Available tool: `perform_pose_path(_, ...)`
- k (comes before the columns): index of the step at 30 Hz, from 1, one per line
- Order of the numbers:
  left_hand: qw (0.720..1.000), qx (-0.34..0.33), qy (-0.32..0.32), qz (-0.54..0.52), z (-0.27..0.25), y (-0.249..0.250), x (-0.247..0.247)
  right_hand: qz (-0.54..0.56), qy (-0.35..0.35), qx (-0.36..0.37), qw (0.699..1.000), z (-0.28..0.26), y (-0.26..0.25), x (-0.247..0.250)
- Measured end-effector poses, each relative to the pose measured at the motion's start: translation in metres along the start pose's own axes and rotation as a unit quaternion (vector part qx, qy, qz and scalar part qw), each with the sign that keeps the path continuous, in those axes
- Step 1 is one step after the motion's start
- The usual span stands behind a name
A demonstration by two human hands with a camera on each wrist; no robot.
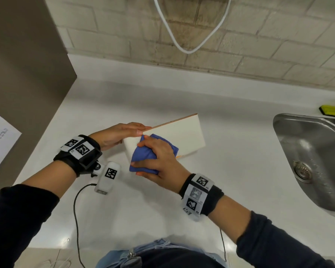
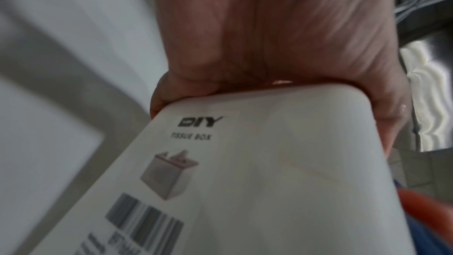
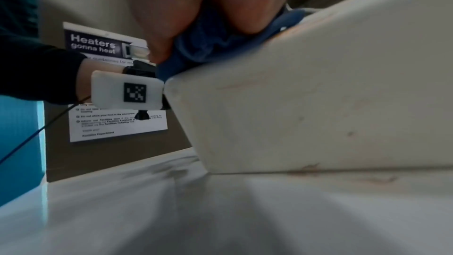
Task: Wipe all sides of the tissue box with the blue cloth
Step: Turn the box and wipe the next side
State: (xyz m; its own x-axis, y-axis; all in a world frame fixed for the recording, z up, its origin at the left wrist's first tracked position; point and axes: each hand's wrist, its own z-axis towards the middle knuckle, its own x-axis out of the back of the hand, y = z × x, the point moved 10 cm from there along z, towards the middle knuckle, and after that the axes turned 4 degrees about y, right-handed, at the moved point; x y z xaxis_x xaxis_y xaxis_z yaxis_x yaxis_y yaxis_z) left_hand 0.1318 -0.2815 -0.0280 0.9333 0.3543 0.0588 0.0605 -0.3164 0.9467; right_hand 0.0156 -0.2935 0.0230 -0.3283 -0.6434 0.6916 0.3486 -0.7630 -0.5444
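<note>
A white tissue box point(image 1: 179, 135) with a thin wooden edge lies tilted on the white counter point(image 1: 124, 97). My left hand point(image 1: 122, 133) grips its left end, thumb on top. In the left wrist view the box's labelled face point(image 2: 282, 172) fills the frame under my left hand point(image 2: 269, 46). My right hand point(image 1: 157, 161) holds the bunched blue cloth point(image 1: 143, 156) and presses it against the box's near left corner. From the right wrist camera the blue cloth point(image 3: 196, 46) shows squeezed between my fingers and the box point(image 3: 318, 104).
A steel sink point(image 1: 313, 157) sits at the right, a yellow sponge point(image 1: 332, 109) behind it. A brown cabinet side point(image 1: 23, 74) with a paper notice stands at the left. A white cable point(image 1: 190, 35) hangs on the brick wall. A black wire point(image 1: 75, 209) trails over the counter's front.
</note>
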Motion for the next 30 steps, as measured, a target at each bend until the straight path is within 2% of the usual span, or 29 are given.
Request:
perform_pose_path(3, 1.0, 0.013, 0.005, -0.001, 0.002, -0.005, 0.003, 0.012, -0.085, 0.049, 0.995, 0.0, -0.002, 0.0)
perform_pose_path(8, 1.0, 0.016, 0.002, -0.001, 0.002, -0.005, 0.003, -0.007, -0.163, 0.123, 0.979, -0.003, -0.007, -0.001)
perform_pose_path(13, 1.0, 0.019, -0.008, 0.017, 0.0, -0.004, 0.002, -0.089, -0.191, 0.189, 0.959, -0.021, -0.001, -0.007)
perform_pose_path(16, 0.999, 0.025, -0.018, 0.033, 0.0, -0.002, 0.001, -0.087, -0.174, 0.156, 0.968, -0.027, 0.01, 0.002)
perform_pose_path(24, 0.998, 0.014, -0.039, 0.047, -0.001, 0.004, -0.005, -0.107, -0.192, 0.017, 0.975, -0.05, 0.063, 0.037)
perform_pose_path(30, 0.998, 0.012, -0.028, 0.048, -0.004, 0.005, -0.005, -0.161, -0.135, -0.09, 0.973, -0.063, 0.107, 0.096)
